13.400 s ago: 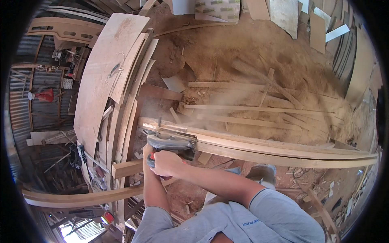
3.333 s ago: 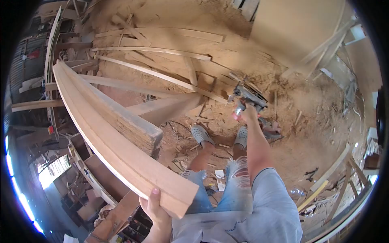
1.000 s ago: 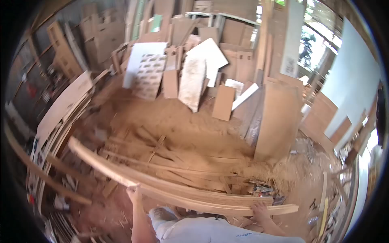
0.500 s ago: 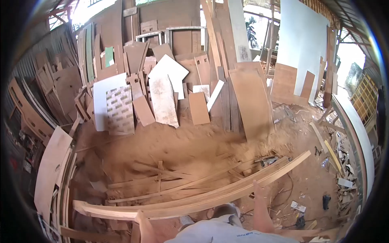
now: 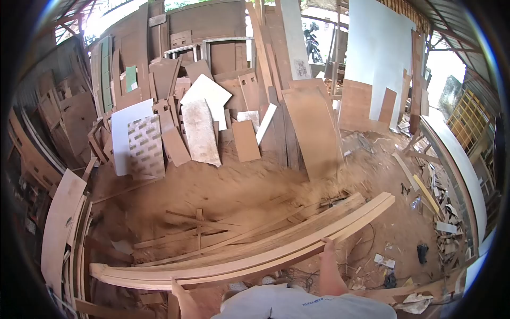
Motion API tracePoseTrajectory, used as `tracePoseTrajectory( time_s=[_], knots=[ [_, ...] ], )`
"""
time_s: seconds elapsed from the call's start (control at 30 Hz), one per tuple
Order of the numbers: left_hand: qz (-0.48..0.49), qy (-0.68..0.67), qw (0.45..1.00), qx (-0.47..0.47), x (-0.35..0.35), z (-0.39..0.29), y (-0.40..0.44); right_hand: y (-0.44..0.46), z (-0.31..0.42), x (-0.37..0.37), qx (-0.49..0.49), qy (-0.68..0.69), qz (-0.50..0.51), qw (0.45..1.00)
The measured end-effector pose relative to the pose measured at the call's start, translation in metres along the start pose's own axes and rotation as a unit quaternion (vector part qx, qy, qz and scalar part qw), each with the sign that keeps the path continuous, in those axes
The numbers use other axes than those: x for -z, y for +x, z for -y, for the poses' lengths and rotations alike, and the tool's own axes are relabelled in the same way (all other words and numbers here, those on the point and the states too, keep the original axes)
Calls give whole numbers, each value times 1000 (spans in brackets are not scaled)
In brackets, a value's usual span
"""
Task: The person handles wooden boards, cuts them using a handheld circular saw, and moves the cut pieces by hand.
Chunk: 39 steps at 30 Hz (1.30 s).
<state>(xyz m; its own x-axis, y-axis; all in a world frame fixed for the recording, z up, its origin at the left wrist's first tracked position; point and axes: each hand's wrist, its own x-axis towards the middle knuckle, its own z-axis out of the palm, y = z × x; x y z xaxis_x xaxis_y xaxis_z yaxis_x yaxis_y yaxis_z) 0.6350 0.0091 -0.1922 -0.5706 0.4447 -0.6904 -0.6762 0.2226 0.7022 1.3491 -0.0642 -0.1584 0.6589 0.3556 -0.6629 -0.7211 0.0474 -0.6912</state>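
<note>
Long pale wooden planks (image 5: 249, 265) lie side by side across the lower middle, spanning from a stack of boards to the bare ground at right. My left hand (image 5: 178, 290) grips the near edge toward the left end, its fingers partly hidden by the wood. Farther along, my right hand (image 5: 328, 248) is closed on the same near edge, arm stretched forward. Behind these planks is another long plank (image 5: 313, 224), with a narrow gap showing at the right. My grey shirt (image 5: 287, 303) fills the bottom centre.
Thin wood strips (image 5: 199, 226) lie crossed on the dusty floor (image 5: 228, 186). Sheets and offcuts, including a brown panel (image 5: 313, 133), lean against the back wall. Boards (image 5: 62, 223) stand at left. Scraps (image 5: 446, 228) and a long white-faced panel (image 5: 457, 170) are at right.
The view has turned slightly right, so the background sits farther left. Both hands keep hold of the planks, and the front ones now show more separation from the plank behind.
</note>
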Motion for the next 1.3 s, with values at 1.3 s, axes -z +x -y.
tracePoseTrajectory(
  time_s=[1.3],
  knots=[
    [-31, -435, 899, -24, 181, 109, -153, -114, 111, -239, 52, 85, 672, 733]
  ],
)
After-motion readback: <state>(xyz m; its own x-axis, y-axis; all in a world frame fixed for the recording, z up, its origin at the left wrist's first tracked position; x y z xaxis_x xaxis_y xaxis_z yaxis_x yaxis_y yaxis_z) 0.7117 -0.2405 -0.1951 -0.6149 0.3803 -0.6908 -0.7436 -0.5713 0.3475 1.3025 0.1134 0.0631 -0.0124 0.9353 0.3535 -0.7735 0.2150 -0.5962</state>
